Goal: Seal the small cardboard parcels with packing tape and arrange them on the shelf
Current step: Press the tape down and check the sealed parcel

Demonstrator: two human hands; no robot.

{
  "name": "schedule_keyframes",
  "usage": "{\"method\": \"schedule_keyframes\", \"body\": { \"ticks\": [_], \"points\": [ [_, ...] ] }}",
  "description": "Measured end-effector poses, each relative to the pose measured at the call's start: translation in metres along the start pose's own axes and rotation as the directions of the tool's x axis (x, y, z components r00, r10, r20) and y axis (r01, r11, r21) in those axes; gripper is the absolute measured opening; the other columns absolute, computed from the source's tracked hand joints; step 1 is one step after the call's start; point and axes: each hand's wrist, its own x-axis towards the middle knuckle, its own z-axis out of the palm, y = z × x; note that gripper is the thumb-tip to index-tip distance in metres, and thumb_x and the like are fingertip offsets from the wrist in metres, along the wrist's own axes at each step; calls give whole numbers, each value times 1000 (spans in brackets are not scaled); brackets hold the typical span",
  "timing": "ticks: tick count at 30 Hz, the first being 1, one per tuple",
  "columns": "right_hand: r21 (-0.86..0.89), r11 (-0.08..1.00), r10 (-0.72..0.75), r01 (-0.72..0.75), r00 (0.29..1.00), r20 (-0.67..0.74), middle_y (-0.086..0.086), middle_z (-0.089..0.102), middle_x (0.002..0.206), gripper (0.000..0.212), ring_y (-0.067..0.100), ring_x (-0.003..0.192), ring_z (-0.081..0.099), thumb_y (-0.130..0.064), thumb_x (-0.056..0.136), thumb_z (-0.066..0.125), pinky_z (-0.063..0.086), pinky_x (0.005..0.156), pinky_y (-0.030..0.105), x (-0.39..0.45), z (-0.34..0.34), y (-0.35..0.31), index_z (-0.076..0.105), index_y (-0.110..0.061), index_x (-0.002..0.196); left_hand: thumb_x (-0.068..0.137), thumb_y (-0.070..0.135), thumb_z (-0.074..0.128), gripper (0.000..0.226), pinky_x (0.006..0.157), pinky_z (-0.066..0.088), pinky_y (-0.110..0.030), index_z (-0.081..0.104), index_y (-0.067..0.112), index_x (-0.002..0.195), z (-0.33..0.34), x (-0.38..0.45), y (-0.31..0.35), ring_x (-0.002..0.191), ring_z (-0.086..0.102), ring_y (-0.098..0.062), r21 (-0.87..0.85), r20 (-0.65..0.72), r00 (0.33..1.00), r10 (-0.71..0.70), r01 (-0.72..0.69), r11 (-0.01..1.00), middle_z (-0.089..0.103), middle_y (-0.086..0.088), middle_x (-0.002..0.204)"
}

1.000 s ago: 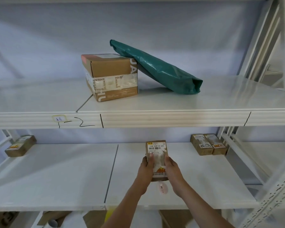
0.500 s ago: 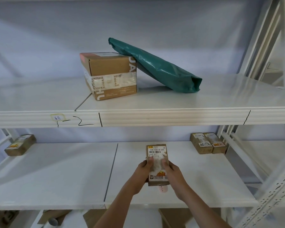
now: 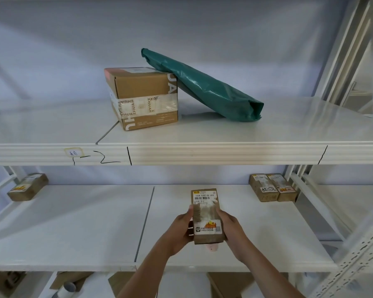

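Both forearms are bare to the left hand (image 3: 180, 227) and right hand (image 3: 230, 227), no sleeves showing.

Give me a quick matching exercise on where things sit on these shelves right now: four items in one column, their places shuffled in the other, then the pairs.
Items
1. Small parcel
2. Green mailer bag
3. Pair of small boxes
4. Lone small box

Places
A. Far left of the lower shelf
B. Held between both hands, left hand and right hand, above the lower shelf
C. Far right of the lower shelf, side by side
D. Upper shelf, leaning on the big taped carton

Pairs: 1-B, 2-D, 3-C, 4-A
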Motion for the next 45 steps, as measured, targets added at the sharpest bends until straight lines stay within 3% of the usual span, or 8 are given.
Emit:
{"method": "schedule_keyframes", "body": {
  "ticks": [4, 11, 18, 25, 31, 34, 38, 45],
  "points": [
    [-3, 999, -34, 35, 999, 22, 0, 79, 99, 30, 20, 96, 75, -44, 102, 53, 52, 103, 49, 1, -5, 1, 70, -23, 116, 104, 51, 44, 47, 105, 50, -53, 62, 17, 132, 7, 1, 0, 115, 68, -32, -3, 24, 1000, 16, -16, 1000, 71, -15, 122],
    [6, 999, -50, 50, 997, 53, 0, 79, 103, 33, 21, 94, 76, -34, 95, 69, 58, 94, 50, 3, -24, 9, 64, -23, 125, 91, 20, 75, 55, 91, 59, -45, 47, 19, 138, 23, 4, -3, 105, 73, -28, 102, 42, 999, 26, -30, 994, 74, -8, 117],
    [-27, 999, -17, 24, 972, 236, 5, 78, 108, 48, 22, 101, 75, -27, 88, 79, 59, 94, 42, -2, -52, 4, 60, -19, 131, 88, 16, 77, 51, 87, 60, -42, 56, 11, 134, 34, 2, -9, 104, 73, -30, 67, -23, 999, 35, -34, 997, 75, -11, 114],
    [-1, 1000, -28, 28, 988, 154, 3, 79, 102, 40, 19, 96, 76, -20, 89, 78, 60, 91, 40, -10, -65, 10, 64, -13, 126, 88, 19, 78, 49, 86, 60, -41, 58, 7, 131, 56, -2, -17, 102, 74, -28, 125, -78, 996, 40, -30, 992, 76, -11, 111],
    [-7, 1000, -23, 24, 991, 132, 2, 79, 102, 35, 20, 97, 76, -24, 92, 74, 55, 100, 46, -9, -66, 23, 66, -16, 125, 92, 25, 72, 46, 90, 59, -41, 56, 9, 132, 62, -5, -27, 104, 73, -27, 139, -73, 997, 29, -19, 990, 75, -12, 113],
    [47, 999, 5, -9, 995, 97, 5, 79, 99, 26, 23, 93, 76, -32, 101, 59, 58, 92, 38, -4, -62, 19, 69, -15, 118, 103, 32, 55, 31, 88, 59, -38, 57, 16, 130, 64, -2, -22, 104, 73, -22, 195, -45, 999, 12, -3, 981, 76, -7, 112],
    [-28, 999, 27, -27, 1000, 16, 7, 79, 92, 48, 24, 87, 77, -52, 104, 43, 60, 86, 39, 2, -47, 12, 73, -15, 110, 108, 40, 37, 36, 98, 56, -46, 64, 20, 121, 71, 9, -17, 101, 73, -25, 156, -131, 991, -33, 54, 986, 78, -7, 103],
    [4, 1000, -26, 27, 990, -138, 5, 79, 88, 40, 21, 77, 77, -45, 105, 47, 59, 63, 29, 17, -29, -6, 74, -15, 105, 108, 35, 33, 40, 54, 52, -23, 68, 15, 104, 69, 37, -3, 64, 71, -19, -16, -298, 952, -72, 70, 997, 76, -6, 74]
  ]
}}
